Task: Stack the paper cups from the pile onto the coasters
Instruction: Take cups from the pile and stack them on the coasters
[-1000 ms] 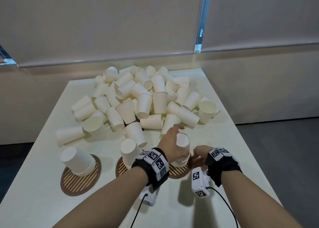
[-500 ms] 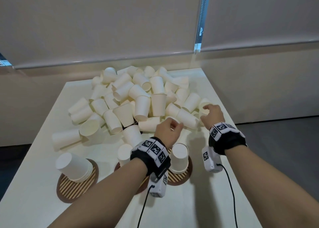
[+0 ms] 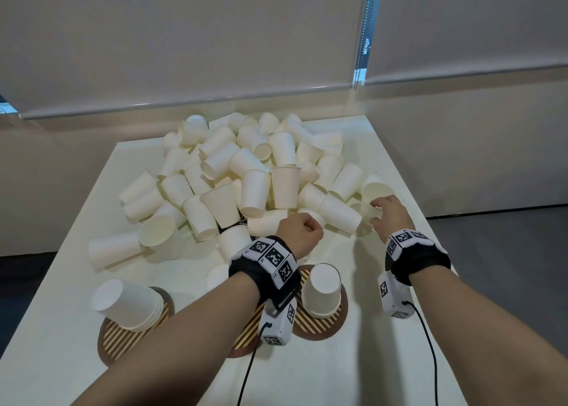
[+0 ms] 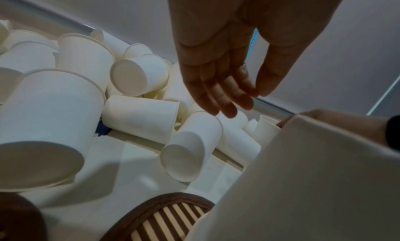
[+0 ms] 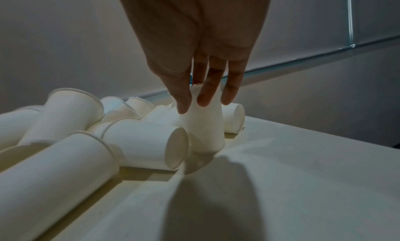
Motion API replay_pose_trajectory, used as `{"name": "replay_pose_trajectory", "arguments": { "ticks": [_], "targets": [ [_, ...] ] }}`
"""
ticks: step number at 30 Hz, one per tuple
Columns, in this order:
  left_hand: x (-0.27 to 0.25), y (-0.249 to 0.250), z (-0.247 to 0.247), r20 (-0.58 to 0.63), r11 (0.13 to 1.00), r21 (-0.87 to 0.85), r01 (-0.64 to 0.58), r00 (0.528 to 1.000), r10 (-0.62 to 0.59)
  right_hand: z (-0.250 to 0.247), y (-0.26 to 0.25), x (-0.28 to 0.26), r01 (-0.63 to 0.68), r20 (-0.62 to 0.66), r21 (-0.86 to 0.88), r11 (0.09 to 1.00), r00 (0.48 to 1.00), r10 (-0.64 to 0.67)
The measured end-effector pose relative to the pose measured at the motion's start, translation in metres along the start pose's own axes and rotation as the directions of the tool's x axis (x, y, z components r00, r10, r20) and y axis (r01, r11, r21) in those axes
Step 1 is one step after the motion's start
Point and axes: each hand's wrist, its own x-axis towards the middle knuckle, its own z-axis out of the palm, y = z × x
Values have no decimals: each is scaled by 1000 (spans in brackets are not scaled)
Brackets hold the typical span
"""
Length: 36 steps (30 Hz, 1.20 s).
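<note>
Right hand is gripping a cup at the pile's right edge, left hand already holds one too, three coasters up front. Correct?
One thing is off: the left hand holds nothing. The left wrist view shows its fingers loosely extended over the pile, no cup between them. The rest stands: the right hand grips a cup at the pile's right edge, and three coasters sit at the front.

pale cream table (image 3: pixel 384 147) set against a beige wall (image 3: pixel 461 147), two lowered beige roller blinds (image 3: pixel 184 36) above it, beaded blind cord (image 3: pixel 364 36) in the gap between them, dark grey floor (image 3: pixel 507 252) at right
</note>
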Motion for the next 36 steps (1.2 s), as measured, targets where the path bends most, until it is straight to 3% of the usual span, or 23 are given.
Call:
{"name": "replay_pose_trajectory", "arguments": {
  "ticks": [2, 5, 9, 11, 15, 19, 21, 24, 26, 28, 31, 36],
  "targets": [
    [1, 3, 1, -12, 1000, 7, -21, 1000, 22, -1, 2, -3, -31, -12, -41, 999, 999, 31],
    [2, 8, 2, -31, 999, -2, -52, 998, 52, -4, 5, -13, -33, -185, -27, 999, 982, 27],
    [4, 13, 4, -54, 995, -75, -64, 997, 60, -23, 4, -24, 7, -391, 242, 970, 916, 91],
    [4, 16, 4, -45, 991, -119, -62, 997, 57, -35, -3, -23, 62, -381, 401, 914, 919, 105],
    [1, 28, 5, 60, 978, -203, -48, 996, 61, -39, -34, -20, 185, -284, 645, 741, 959, 8],
    [0, 33, 2, 68, 959, -283, -27, 997, 48, -32, -58, -22, 206, -163, 721, 661, 978, -128],
    [1, 30, -4, 4, 943, -334, 2, 1000, -1, -24, -58, -19, 186, -155, 737, 650, 982, -105],
    [5, 20, -14, -114, 937, -346, 41, 990, -85, -5, -44, -7, 82, -159, 685, 724, 986, 39],
    [8, 13, -18, -145, 924, -377, 68, 981, -131, 6, -32, 3, 6, -140, 519, 855, 987, 79],
    [10, 8, -21, -148, 913, -401, 80, 977, -151, 11, -24, 12, -53, -116, 366, 929, 988, 102],
    [13, 4, -22, -128, 924, -373, 88, 981, -145, 9, -18, 25, -90, -148, 218, 972, 981, 124],
    [22, 6, -21, -99, 942, -323, 87, 987, -126, 10, -12, 50, -105, -84, 68, 992, 990, 110]
  ]
}}
